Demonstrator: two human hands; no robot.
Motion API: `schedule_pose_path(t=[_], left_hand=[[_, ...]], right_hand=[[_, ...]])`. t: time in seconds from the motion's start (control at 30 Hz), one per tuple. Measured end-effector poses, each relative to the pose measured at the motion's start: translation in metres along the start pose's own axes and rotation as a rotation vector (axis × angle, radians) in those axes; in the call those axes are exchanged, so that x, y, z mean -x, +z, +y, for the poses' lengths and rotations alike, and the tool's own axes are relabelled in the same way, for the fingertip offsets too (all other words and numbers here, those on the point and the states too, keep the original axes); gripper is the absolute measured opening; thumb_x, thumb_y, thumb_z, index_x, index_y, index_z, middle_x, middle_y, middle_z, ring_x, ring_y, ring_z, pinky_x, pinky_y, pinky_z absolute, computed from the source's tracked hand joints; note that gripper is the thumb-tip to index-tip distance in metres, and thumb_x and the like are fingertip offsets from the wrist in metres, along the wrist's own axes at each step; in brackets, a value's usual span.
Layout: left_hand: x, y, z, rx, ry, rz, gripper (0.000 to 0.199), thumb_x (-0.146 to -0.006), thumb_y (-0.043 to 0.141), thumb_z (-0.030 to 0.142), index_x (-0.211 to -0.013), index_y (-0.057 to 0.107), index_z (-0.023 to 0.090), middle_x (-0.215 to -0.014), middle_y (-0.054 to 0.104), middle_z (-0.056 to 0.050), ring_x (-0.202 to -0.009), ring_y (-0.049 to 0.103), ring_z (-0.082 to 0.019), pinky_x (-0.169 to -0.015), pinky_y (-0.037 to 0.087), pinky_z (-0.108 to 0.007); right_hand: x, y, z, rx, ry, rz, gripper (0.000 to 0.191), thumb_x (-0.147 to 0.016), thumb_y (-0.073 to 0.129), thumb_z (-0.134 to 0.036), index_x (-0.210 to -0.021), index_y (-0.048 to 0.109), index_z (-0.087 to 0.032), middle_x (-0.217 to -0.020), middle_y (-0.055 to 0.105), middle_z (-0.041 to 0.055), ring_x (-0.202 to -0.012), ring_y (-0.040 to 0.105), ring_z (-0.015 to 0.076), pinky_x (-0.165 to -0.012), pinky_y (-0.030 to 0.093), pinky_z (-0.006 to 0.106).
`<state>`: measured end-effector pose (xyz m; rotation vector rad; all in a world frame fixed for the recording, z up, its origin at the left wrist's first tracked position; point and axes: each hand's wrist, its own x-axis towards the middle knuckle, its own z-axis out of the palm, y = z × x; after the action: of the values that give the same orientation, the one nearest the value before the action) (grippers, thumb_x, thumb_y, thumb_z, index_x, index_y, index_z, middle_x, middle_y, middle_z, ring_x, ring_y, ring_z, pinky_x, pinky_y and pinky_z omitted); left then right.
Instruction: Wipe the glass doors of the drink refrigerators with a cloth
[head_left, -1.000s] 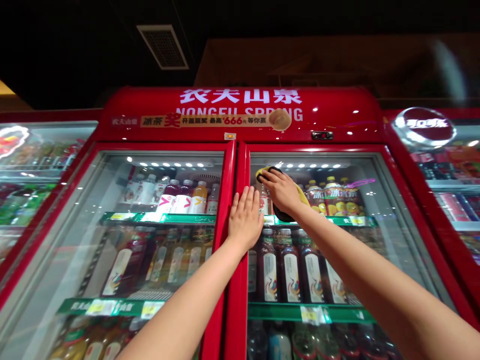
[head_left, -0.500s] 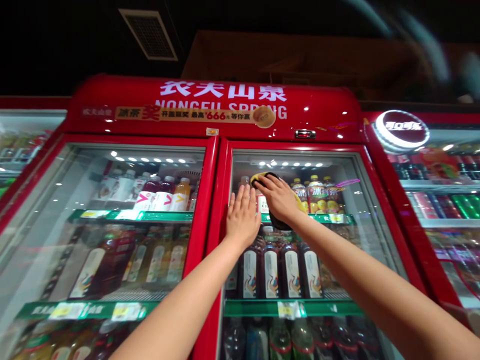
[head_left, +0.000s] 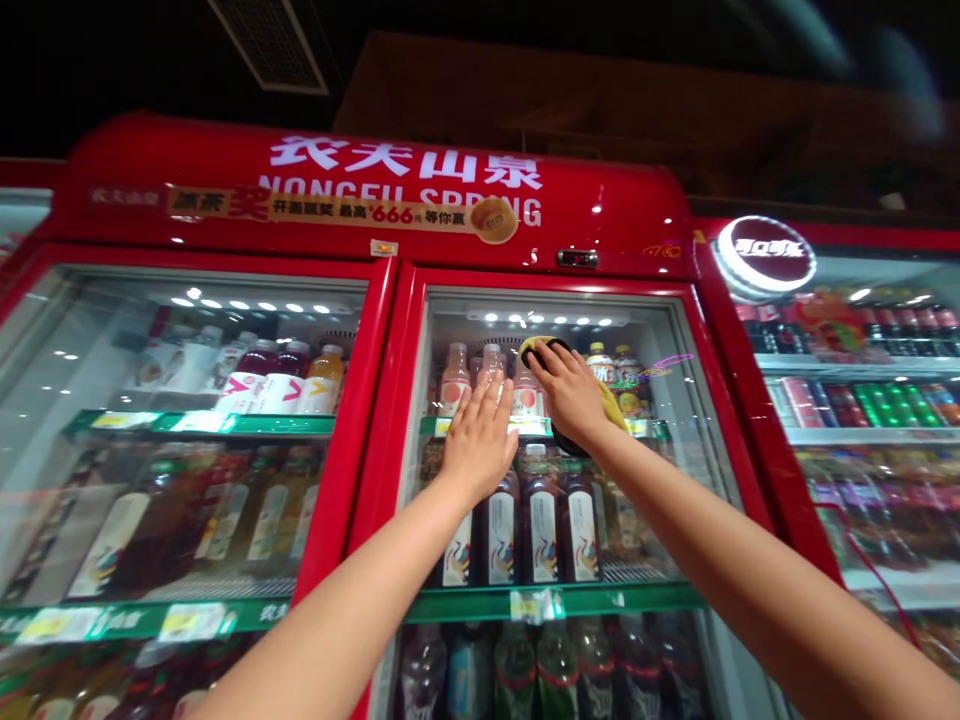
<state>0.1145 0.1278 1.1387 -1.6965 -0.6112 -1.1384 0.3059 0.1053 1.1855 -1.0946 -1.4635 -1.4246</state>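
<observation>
My left hand lies flat with its fingers stretched up on the right glass door of a red drinks cooler. Just to its right, my right hand presses a yellow and black cloth against the same glass, its palm and fingers over the cloth. Part of the cloth is hidden under that hand. Behind the glass, dark bottles with white labels stand below the hands, and bottles with pink labels stand at their level.
The cooler's left door has a red frame, with bottles behind its glass. Another red cooler with a round lit sign stands at the right. A ceiling vent is at the upper left.
The view has shifted right, so the cooler appears further left. My right hand and the cloth have moved right across the glass, and my left hand has moved a little right on it.
</observation>
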Motion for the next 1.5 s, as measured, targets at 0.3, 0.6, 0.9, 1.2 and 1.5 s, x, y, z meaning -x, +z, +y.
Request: schedule_pose_path(t=[0.3,0.6,0.9,1.2,1.5], left_hand=[[-0.004,0.018,0.027,0.029,-0.048,0.010,0.069,-0.096,0.049,0.033,-0.158,0.022,0.017,-0.166,0.028,-0.013,-0.154,0.023,-0.028,-0.126,0.021,-0.051],[-0.044,0.045,0.086,0.070,0.003,0.000,0.068,-0.095,0.048,0.031,-0.157,0.026,0.016,-0.167,0.026,-0.010,-0.156,0.017,-0.025,-0.128,0.017,-0.049],[-0.054,0.057,0.120,0.123,0.044,0.010,0.064,-0.095,0.049,0.034,-0.155,0.033,0.016,-0.166,0.027,-0.008,-0.156,0.017,-0.023,-0.129,0.008,-0.048],[-0.072,0.072,0.171,0.147,-0.002,0.053,0.061,-0.096,0.049,0.032,-0.154,0.037,0.018,-0.166,0.027,-0.008,-0.155,0.018,-0.025,-0.128,0.018,-0.049],[-0.070,0.073,0.176,0.082,0.105,0.014,0.057,-0.100,0.044,0.035,-0.155,0.035,0.024,-0.166,0.028,-0.004,-0.155,0.021,-0.027,-0.126,0.017,-0.055]], right_hand=[[0.021,-0.011,0.076,-0.075,0.227,0.115,0.051,-0.093,0.041,-0.010,-0.136,0.063,-0.025,-0.151,0.052,0.0023,-0.141,0.046,0.0269,-0.112,0.044,0.049],[-0.003,-0.014,0.104,-0.031,0.119,0.056,0.053,-0.097,0.039,-0.014,-0.145,0.053,-0.029,-0.157,0.045,0.0008,-0.144,0.041,0.0286,-0.116,0.036,0.058],[0.047,-0.011,0.130,0.014,0.158,0.068,0.054,-0.097,0.035,-0.015,-0.149,0.050,-0.023,-0.158,0.044,0.0055,-0.145,0.039,0.0301,-0.113,0.041,0.052],[0.034,-0.023,0.183,0.093,0.331,0.059,0.056,-0.097,0.032,-0.013,-0.151,0.046,-0.019,-0.160,0.041,0.0080,-0.145,0.038,0.0305,-0.116,0.037,0.052],[0.055,-0.022,0.197,0.099,0.209,0.036,0.060,-0.095,0.035,-0.010,-0.152,0.045,-0.023,-0.161,0.039,0.0036,-0.147,0.034,0.0318,-0.118,0.034,0.055]])
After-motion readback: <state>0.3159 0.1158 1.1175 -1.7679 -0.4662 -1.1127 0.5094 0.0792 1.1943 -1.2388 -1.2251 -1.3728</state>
